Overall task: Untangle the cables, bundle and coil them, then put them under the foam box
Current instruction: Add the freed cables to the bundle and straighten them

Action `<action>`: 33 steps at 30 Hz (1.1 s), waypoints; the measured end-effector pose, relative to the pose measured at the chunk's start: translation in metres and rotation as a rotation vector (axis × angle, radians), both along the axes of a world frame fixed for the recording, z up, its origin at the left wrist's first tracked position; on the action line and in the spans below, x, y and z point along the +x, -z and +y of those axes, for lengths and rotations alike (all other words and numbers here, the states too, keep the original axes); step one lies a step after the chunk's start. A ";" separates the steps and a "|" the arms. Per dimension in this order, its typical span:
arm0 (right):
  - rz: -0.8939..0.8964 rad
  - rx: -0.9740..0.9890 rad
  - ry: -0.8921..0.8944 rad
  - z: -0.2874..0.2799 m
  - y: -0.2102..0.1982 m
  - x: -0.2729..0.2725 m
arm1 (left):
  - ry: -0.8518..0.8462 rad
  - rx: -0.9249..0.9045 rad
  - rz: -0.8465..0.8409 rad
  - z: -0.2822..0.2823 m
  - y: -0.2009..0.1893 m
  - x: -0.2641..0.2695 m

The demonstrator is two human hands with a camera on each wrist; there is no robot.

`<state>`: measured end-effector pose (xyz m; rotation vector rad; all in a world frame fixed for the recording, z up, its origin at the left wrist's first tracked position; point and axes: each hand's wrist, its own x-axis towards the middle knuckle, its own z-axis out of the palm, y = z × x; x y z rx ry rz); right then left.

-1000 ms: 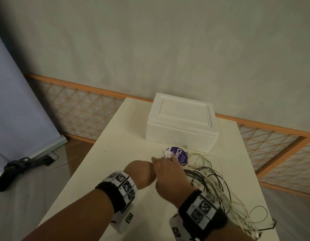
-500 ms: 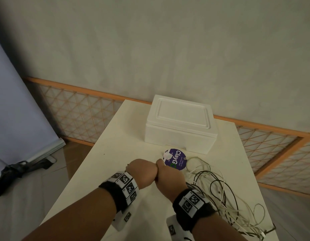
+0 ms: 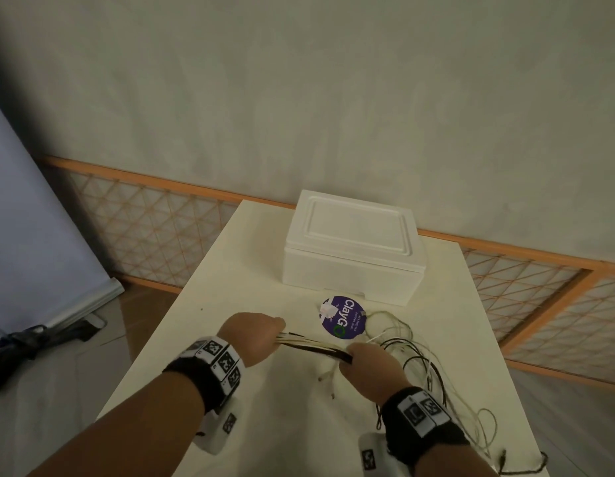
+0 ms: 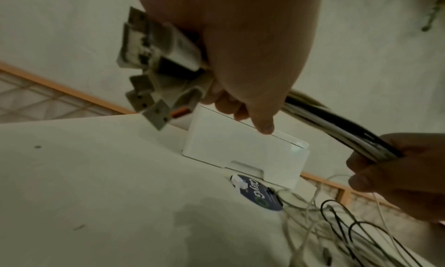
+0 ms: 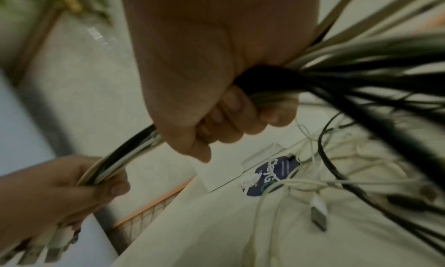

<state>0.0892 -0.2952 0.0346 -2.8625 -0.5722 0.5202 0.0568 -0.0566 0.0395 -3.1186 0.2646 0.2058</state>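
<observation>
A bundle of white and black cables point(image 3: 316, 345) is stretched between my two hands above the cream table point(image 3: 237, 270). My left hand point(image 3: 256, 333) grips the end with several USB plugs point(image 4: 149, 77) sticking out of the fist. My right hand point(image 3: 366, 366) grips the same bundle point(image 5: 135, 157) a short way along. Behind the right hand the loose cable lengths point(image 3: 423, 359) fan out in tangled loops over the table's right side. The white foam box point(image 3: 352, 246) stands lid-on at the far end of the table.
A round purple sticker-like disc point(image 3: 342, 316) with a small white piece lies in front of the box. One loose USB plug point(image 5: 319, 214) rests on the table. An orange-framed lattice fence point(image 3: 144, 228) and wall run behind; the table's right edge is close to the loops.
My hands, pressed together fist to fist half a second ago, have drawn apart. The right hand has slid right along the cables, leaving a straight stretch of bundle between the fists.
</observation>
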 end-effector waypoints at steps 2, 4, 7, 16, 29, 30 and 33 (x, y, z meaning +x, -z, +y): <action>-0.036 0.009 -0.009 0.001 -0.004 -0.003 | -0.024 -0.076 0.024 0.000 0.005 -0.003; -0.087 0.009 -0.032 0.003 -0.017 -0.003 | -0.039 -0.207 0.061 0.003 0.012 -0.002; -0.217 -0.003 -0.080 0.001 -0.046 0.001 | -0.033 -0.391 0.032 0.012 0.023 -0.004; -0.258 -0.055 -0.176 0.007 -0.076 0.002 | -0.089 -0.583 0.378 0.011 0.012 -0.014; -0.472 -0.060 -0.385 0.033 -0.115 -0.004 | -0.099 -1.426 0.451 -0.049 -0.037 -0.015; -0.483 -0.044 -0.364 0.031 -0.117 -0.001 | -0.081 -1.381 0.481 -0.050 -0.037 -0.015; -0.543 0.012 -0.376 0.030 -0.122 0.002 | 0.002 -1.409 0.644 -0.055 -0.043 -0.019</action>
